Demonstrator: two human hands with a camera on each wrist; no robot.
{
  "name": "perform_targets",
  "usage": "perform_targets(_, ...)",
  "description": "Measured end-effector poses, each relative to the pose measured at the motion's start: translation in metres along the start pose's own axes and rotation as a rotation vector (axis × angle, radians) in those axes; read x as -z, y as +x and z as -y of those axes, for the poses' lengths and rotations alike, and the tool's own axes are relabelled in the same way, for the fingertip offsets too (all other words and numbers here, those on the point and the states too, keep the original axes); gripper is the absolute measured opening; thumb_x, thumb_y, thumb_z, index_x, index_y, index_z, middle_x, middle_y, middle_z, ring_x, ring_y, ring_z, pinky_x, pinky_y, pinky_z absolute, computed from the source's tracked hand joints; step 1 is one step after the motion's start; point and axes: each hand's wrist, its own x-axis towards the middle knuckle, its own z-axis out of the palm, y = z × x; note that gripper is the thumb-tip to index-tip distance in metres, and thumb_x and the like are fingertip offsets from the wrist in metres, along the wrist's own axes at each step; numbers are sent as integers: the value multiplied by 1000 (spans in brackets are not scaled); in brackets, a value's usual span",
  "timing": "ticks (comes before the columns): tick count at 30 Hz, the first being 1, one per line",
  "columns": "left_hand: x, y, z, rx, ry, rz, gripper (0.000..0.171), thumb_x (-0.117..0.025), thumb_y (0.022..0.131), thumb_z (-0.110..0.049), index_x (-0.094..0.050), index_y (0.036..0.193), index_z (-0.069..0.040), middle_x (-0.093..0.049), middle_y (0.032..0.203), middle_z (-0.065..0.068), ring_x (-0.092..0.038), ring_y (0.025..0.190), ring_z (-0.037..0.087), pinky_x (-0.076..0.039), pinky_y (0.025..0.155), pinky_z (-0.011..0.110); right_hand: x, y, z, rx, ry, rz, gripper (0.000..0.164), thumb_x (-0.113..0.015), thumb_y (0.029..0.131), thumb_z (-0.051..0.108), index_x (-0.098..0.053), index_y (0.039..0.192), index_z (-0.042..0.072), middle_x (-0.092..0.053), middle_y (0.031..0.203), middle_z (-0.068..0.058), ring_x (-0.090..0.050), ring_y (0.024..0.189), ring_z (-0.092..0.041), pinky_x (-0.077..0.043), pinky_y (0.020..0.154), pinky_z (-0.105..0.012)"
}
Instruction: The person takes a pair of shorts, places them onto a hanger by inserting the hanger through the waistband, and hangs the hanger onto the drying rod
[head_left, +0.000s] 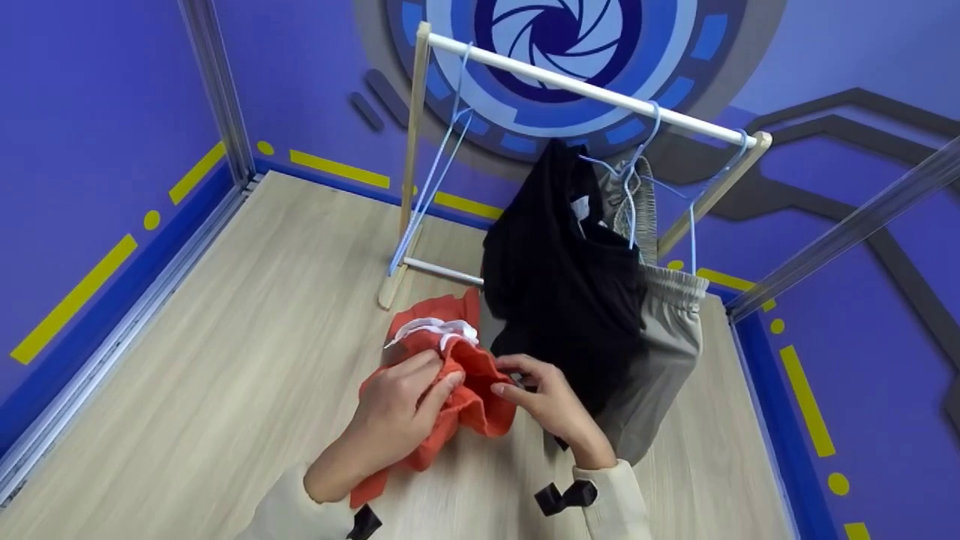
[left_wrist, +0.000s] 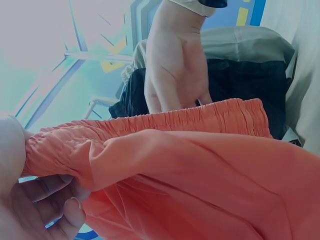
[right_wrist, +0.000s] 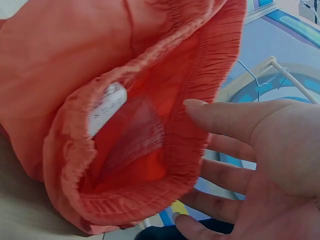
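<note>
A pair of orange elastic-waist shorts (head_left: pixel 450 405) with a white drawstring (head_left: pixel 439 328) is held up in front of the rack. My left hand (head_left: pixel 401 401) grips the gathered waistband, its thumb on top of the cloth. On the opposite side of the waist opening, my right hand (head_left: pixel 551 394) pinches the waistband edge. In the right wrist view the thumb (right_wrist: pixel 200 114) lies inside the band and the fingers behind it. A white label (right_wrist: pixel 107 107) shows inside the waist. The legs hang partly hidden beneath my left hand.
A rack with a white rail (head_left: pixel 585 86) stands behind. An unloaded blue hanger (head_left: pixel 442 172) hangs at its left end. Black clothing (head_left: pixel 562 285) and grey-beige pants (head_left: pixel 667 337) hang at the right, close to my right hand. Blue walls (head_left: pixel 90 150) enclose the wooden tabletop (head_left: pixel 225 322).
</note>
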Motion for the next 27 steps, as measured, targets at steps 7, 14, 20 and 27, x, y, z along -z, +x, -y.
perform_targets(7, 6, 0, -3, -17, -14, 18, 19, -49, 93, -35, -59, 88, -20, -51, 76, -7, -44, 66, 3, -42, 58, 17, -9, 6, -25, 40, 9, 19, 23, -62, 86, 22, -63, 109, 22, -66, 105, 3, -61, 92, -12, -50, 79, -30)
perform_targets(14, 10, 2, -3, -42, -57, 15, 19, -50, 93, -32, -59, 83, -19, -48, 75, -9, -40, 64, 1, -37, 55, 15, -1, 1, -8, -31, 112, -5, 18, -60, 86, 8, -65, 104, 10, -66, 99, -9, -62, 84, -19, -51, 75, -23)
perform_targets(20, 17, 0, 4, -42, -60, -7, 17, -52, 93, -30, -58, 81, -19, -48, 76, -10, -41, 64, 0, -38, 55, 15, 15, -6, 3, -56, 135, -96, 16, -62, 83, 1, -64, 98, 2, -65, 95, -15, -59, 82, -12, -49, 74, -21)
perform_targets(27, 18, 1, 16, -21, -45, -9, 17, -50, 93, -29, -59, 83, -18, -50, 78, -10, -44, 66, 1, -41, 58, 17, 36, -16, -14, -46, 264, -173, 20, -65, 81, 4, -63, 100, 5, -64, 93, -9, -60, 81, -14, -51, 73, -27)
